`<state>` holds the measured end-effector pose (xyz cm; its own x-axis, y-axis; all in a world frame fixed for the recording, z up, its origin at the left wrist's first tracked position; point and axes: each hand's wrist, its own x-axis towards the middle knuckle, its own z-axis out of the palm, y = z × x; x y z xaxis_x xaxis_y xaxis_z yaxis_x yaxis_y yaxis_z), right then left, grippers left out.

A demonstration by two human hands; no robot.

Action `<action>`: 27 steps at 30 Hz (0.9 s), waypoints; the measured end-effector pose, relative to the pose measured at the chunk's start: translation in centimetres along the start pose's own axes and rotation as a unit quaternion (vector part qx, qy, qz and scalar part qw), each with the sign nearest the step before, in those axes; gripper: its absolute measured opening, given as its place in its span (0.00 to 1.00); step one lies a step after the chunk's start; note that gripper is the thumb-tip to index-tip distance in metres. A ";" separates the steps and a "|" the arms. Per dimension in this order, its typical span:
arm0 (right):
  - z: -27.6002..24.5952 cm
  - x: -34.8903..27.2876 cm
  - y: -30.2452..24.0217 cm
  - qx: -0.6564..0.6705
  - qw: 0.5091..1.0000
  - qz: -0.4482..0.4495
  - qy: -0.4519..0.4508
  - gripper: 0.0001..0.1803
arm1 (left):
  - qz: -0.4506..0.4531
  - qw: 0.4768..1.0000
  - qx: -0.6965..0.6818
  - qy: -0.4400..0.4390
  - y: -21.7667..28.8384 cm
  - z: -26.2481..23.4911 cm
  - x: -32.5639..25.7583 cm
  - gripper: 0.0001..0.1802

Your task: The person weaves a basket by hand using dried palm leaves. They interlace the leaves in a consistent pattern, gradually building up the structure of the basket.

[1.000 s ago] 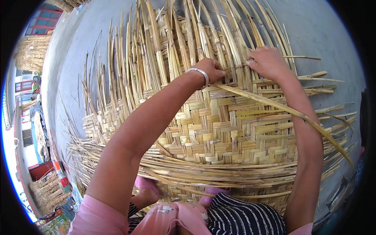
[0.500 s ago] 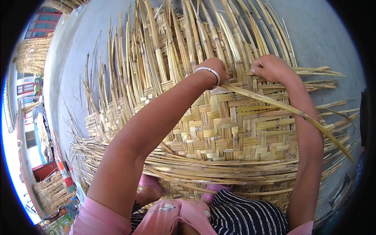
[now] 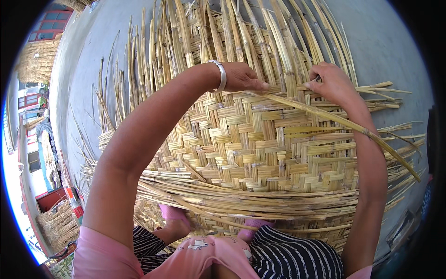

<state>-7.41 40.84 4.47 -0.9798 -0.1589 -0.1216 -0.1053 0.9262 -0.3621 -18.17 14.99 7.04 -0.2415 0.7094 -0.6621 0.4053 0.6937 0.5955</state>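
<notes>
Both hands (image 3: 241, 76) (image 3: 332, 83) closer together along the strip (image 3: 344, 123).

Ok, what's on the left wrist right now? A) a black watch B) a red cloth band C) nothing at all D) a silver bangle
D: a silver bangle circles the wrist just behind the left hand, which presses on the woven bamboo mat at the end of a long strip.

Single head-worn fisheye view, looking steeply down from close above the woven bamboo mat (image 3: 260, 153); concrete floor (image 3: 385, 42) beyond the mat, buildings (image 3: 32, 107) curving at its left.
</notes>
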 end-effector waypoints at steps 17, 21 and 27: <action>1.6 10.4 -4.1 0.110 0.991 0.068 -0.020 0.19 | -0.002 0.999 -0.051 0.008 -2.7 -0.5 -2.1 0.32; 2.3 13.7 -4.4 0.122 0.986 0.108 -0.022 0.21 | 0.003 0.996 -0.083 0.034 -3.7 -0.3 -2.8 0.31; 2.8 17.2 -4.2 0.199 0.956 0.211 -0.032 0.19 | 0.020 0.995 -0.092 0.026 -3.9 -0.3 -3.0 0.26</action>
<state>-23.31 33.31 1.30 -0.9068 0.1680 -0.3866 0.3831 0.7110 -0.5897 -19.26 10.20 6.89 -0.2762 0.7396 -0.6138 0.2484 0.6719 0.6977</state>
